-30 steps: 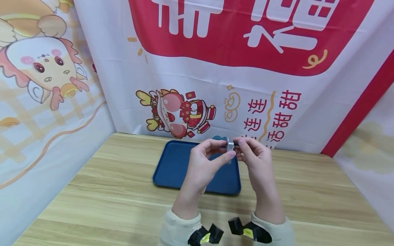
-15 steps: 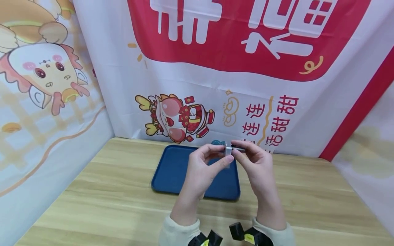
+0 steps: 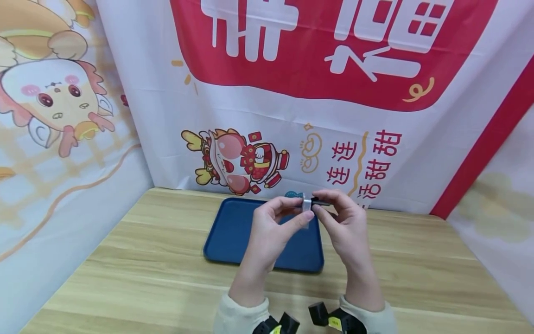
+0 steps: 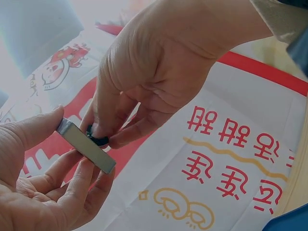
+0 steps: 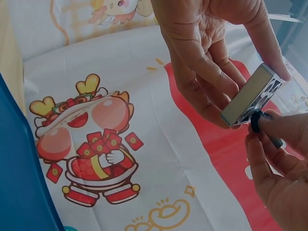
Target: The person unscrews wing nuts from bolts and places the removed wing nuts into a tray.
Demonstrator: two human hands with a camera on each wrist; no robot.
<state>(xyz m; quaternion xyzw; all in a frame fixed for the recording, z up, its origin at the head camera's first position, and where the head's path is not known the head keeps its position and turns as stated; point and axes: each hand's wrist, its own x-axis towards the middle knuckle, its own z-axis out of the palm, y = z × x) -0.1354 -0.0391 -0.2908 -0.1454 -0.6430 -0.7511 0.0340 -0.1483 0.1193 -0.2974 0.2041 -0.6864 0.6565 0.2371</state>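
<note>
Above the tray, my left hand (image 3: 271, 229) grips a small rectangular block (image 3: 307, 205) between thumb and fingers. The block has silvery edges, a pale side (image 4: 89, 147) and a black-and-white patterned face (image 5: 266, 96). From the right, my right hand (image 3: 350, 227) pinches a small black knob-like piece (image 5: 256, 120) between thumb and index finger, against that patterned face. A thin dark rod (image 5: 275, 141) sticks out from it toward the right palm. Whether the piece is fixed into the block is hidden by the fingertips.
A dark blue tray (image 3: 233, 232) lies on the wood-grain table (image 3: 137, 260), below and behind the hands. A printed cloth (image 3: 167, 153) hangs behind the table, with more cloth at both sides. Black cameras (image 3: 288, 322) are strapped to the sleeves.
My right thumb has moved down from on top of the black piece to below it, with the index finger now above. The rod shows more. The left hand keeps its grip.
</note>
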